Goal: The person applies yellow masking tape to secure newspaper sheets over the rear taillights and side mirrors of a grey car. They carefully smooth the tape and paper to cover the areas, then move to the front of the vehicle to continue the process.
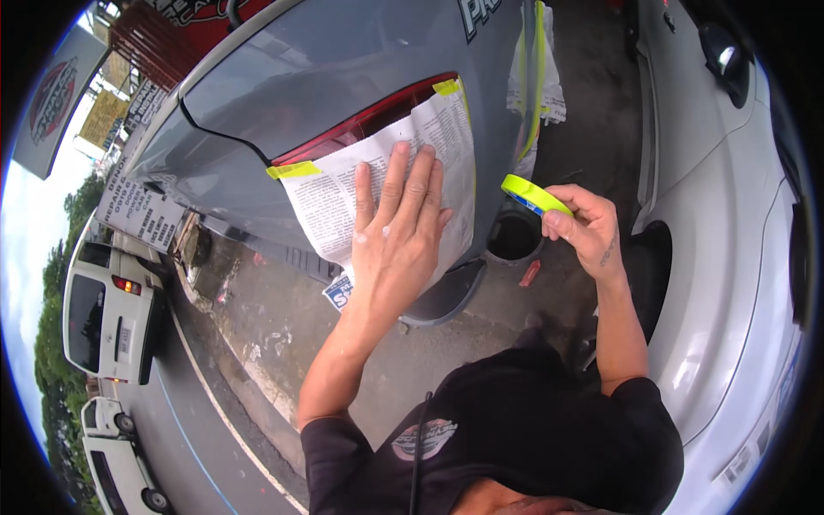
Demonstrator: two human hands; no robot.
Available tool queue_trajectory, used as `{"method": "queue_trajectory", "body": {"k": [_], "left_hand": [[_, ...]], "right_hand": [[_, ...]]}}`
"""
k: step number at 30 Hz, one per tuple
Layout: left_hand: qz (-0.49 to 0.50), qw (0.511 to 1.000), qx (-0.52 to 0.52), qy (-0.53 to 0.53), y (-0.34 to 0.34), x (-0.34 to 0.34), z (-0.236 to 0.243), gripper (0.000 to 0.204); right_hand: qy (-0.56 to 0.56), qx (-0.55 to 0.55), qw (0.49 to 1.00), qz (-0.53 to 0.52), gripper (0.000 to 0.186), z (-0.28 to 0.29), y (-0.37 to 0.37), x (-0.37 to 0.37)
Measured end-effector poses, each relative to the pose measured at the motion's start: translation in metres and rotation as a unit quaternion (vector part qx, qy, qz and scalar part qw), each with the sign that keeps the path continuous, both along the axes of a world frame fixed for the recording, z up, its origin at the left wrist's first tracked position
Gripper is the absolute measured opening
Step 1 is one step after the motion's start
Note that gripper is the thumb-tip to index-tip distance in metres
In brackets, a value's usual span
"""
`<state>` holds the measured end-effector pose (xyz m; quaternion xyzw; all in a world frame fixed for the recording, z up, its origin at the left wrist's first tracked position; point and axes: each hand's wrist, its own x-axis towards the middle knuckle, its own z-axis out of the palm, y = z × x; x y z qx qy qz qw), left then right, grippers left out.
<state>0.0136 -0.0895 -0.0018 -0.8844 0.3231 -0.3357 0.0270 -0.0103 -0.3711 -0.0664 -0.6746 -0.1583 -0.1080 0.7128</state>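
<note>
My left hand (399,219) lies flat with fingers spread on a sheet of newspaper (322,202), pressing it against the corner of a grey vehicle (283,77). Beneath the sheet's upper edge shows part of a red tail light (360,126). Yellow tape strips hold the sheet at its upper left corner (292,170) and upper right corner (446,87). Off to the right, my right hand (588,227) grips a roll of yellow masking tape (534,196) between thumb and fingers, apart from the paper.
More newspaper (549,81) edged with yellow tape hangs on the vehicle's right side. A silver car (712,215) stands close on my right. On the ground lie a dark round container (515,240) and a small red object (530,273). A white van (107,300) is on the road at left.
</note>
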Motion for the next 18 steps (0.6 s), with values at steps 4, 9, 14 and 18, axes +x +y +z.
{"method": "queue_trajectory", "body": {"k": [4,9,14,18], "left_hand": [[0.049,0.997,-0.049,-0.034,-0.014,0.004,0.002,0.055],[0.048,0.964,-0.243,-0.098,-0.047,-0.016,0.004,0.046],[-0.015,0.882,-0.469,0.041,-0.100,-0.018,0.007,0.033],[-0.015,0.876,-0.481,-0.020,-0.099,-0.018,-0.001,0.018]], "right_hand": [[-0.093,-0.108,0.989,0.041,0.032,0.029,-0.013,0.032],[-0.246,-0.197,0.944,0.095,0.035,0.064,-0.021,0.070],[-0.408,-0.249,0.867,0.142,0.037,0.087,-0.023,0.096],[-0.458,-0.247,0.838,0.164,0.040,0.092,-0.011,0.098]]}}
